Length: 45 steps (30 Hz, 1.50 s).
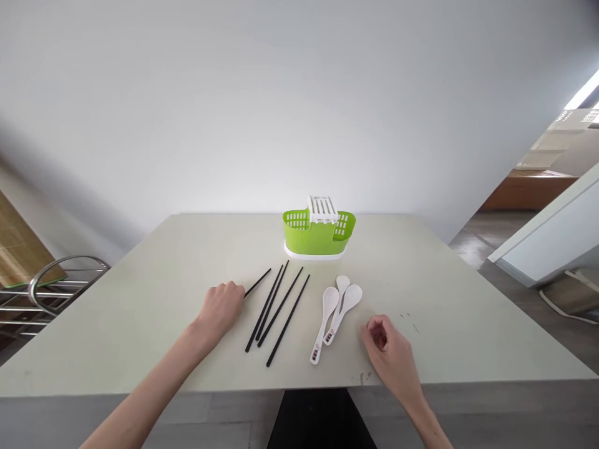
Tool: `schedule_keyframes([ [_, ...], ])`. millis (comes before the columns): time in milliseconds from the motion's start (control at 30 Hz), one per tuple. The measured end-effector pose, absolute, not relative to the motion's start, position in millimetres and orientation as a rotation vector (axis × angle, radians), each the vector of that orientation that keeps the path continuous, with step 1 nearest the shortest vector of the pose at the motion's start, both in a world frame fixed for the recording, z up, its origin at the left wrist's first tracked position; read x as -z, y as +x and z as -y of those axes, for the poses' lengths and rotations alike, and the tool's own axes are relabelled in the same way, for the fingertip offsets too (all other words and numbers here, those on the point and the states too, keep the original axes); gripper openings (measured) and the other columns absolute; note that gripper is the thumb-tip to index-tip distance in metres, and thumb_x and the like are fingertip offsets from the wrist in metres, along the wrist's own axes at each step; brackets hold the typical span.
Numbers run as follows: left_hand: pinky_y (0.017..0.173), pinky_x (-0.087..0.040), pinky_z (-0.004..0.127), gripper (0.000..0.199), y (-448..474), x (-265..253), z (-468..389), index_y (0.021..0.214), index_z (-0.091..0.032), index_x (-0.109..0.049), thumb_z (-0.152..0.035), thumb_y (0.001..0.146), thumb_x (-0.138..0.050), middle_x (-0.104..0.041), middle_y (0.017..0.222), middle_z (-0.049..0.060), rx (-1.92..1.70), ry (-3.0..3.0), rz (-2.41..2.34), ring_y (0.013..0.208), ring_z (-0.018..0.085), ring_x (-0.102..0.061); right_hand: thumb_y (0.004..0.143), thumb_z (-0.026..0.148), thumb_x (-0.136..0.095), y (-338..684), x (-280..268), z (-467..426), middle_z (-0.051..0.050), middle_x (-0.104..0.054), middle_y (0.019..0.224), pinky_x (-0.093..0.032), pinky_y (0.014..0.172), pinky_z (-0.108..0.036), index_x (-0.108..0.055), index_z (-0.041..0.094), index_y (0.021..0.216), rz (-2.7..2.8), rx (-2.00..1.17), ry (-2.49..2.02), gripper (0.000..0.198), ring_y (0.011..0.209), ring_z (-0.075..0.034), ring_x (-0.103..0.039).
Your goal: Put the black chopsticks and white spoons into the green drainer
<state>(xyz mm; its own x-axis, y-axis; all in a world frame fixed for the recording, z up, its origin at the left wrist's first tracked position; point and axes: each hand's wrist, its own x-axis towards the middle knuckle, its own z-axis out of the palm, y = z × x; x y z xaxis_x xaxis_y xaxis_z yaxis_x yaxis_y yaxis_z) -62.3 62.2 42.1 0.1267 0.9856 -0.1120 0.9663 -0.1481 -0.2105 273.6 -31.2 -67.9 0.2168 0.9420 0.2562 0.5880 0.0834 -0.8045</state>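
1. Fingers of the left hand (221, 308), in the head view, are bent closed over a long, thin black chopstick (258, 282); its far end sticks out past the knuckles, slanting forward and to the right, while the rest is hidden under the hand.
2. Fingers of the right hand (392, 355) are curled in a loose fist, a hollow showing beside the thumb, near the table's front edge.
3. Just right of the left hand, four loose black slender chopsticks (289, 320) lie roughly side by side, apart from its fingers.
4. Three white, round-bowled spoons (330, 299) with printed handle ends lie between these chopsticks and the right hand, nearer the latter.
5. Beyond both hands stands a green plastic perforated basket (309, 241) with a white base and white slotted top piece, upright on the pale, flat-topped table (421, 274).
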Motion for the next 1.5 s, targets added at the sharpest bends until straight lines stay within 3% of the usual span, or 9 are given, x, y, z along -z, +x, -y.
schedule_keyframes([
  [133,0.061,-0.037,0.033,0.024,-64,-61,-66,0.063,-0.019,-0.063,-0.007,0.081,-0.051,-0.066,0.068,0.011,-0.242,-2.311,2.039,0.068,0.027,-0.068,0.099,0.059,-0.054,277,71,31,0.003,-0.05,0.068,-0.042,0.057,-0.027,-0.048,0.026,0.08,1.442,-0.55,-1.596,0.038,0.058,-0.016,-0.046],
  [367,0.066,-0.053,0.029,0.03,-50,-74,-49,0.085,-0.021,-0.076,-0.05,0.089,-0.07,-0.076,0.075,0.003,0.691,-3.099,2.288,0.069,0.02,-0.072,0.096,0.061,-0.062,256,23,20,0.002,-0.049,0.077,-0.041,0.062,-0.028,-0.048,0.025,0.082,1.254,-0.845,-1.39,0.04,0.068,-0.016,-0.047],
  [500,0.065,-0.056,0.027,0.034,-34,-66,-37,0.085,-0.017,-0.077,-0.051,0.086,-0.078,-0.076,0.079,0.004,1.086,-3.535,2.332,0.065,0.015,-0.068,0.097,0.064,-0.061,218,-31,0,0.001,-0.056,0.084,-0.042,0.062,-0.028,-0.059,0.024,0.114,1.356,-1.304,-1.058,0.044,0.069,-0.015,-0.052],
  [567,0.064,-0.055,0.026,0.033,-31,-64,-34,0.082,-0.016,-0.078,-0.048,0.086,-0.079,-0.075,0.078,0.003,1.175,-3.644,2.306,0.064,0.014,-0.067,0.097,0.068,-0.058,200,-49,-9,0.002,-0.054,0.077,-0.038,0.058,-0.027,-0.062,0.021,0.118,1.453,-1.488,-0.981,0.051,0.065,-0.014,-0.048],
  [767,0.067,-0.054,0.025,0.03,-38,-61,-29,0.083,-0.016,-0.079,-0.045,0.088,-0.08,-0.072,0.077,0.002,1.33,-3.697,2.298,0.067,0.013,-0.066,0.099,0.068,-0.053,173,-52,-18,0.006,-0.045,0.062,-0.03,0.055,-0.027,-0.072,0.018,0.095,1.503,-1.543,-0.889,0.054,0.056,-0.011,-0.036],
  [933,0.076,-0.055,0.029,0.04,-44,-59,-24,0.089,-0.015,-0.079,-0.053,0.097,-0.067,-0.079,0.088,0.008,1.137,-3.721,2.315,0.081,0.018,-0.072,0.099,0.068,-0.054,178,-46,-29,0.005,-0.049,0.063,-0.034,0.058,-0.027,-0.07,0.02,0.094,1.414,-1.335,-0.918,0.051,0.06,-0.012,-0.044],
  [1133,0.08,-0.06,0.032,0.04,-43,-69,-24,0.098,-0.016,-0.08,-0.055,0.096,-0.067,-0.08,0.103,0.009,1.096,-3.642,2.425,0.09,0.022,-0.077,0.098,0.065,-0.06,187,-55,-46,0.004,-0.046,0.067,-0.034,0.058,-0.028,-0.07,0.02,0.095,1.347,-1.241,-0.913,0.046,0.062,-0.012,-0.043],
  [1333,0.074,-0.06,0.029,0.04,-41,-72,-24,0.09,-0.016,-0.079,-0.053,0.097,-0.067,-0.079,0.094,0.008,1.132,-3.626,2.38,0.085,0.021,-0.077,0.09,0.062,-0.071,189,-60,-48,0.0,-0.056,0.083,-0.033,0.056,-0.028,-0.072,0.02,0.095,1.287,-1.259,-0.891,0.043,0.063,-0.011,-0.041],
  [1500,0.072,-0.059,0.029,0.04,-48,-63,-24,0.089,-0.016,-0.078,-0.052,0.099,-0.064,-0.079,0.091,0.008,1.084,-3.666,2.295,0.082,0.021,-0.077,0.093,0.066,-0.067,198,-62,-49,0.003,-0.047,0.068,-0.033,0.056,-0.028,-0.07,0.02,0.09,1.313,-1.188,-0.918,0.046,0.062,-0.013,-0.042],
])
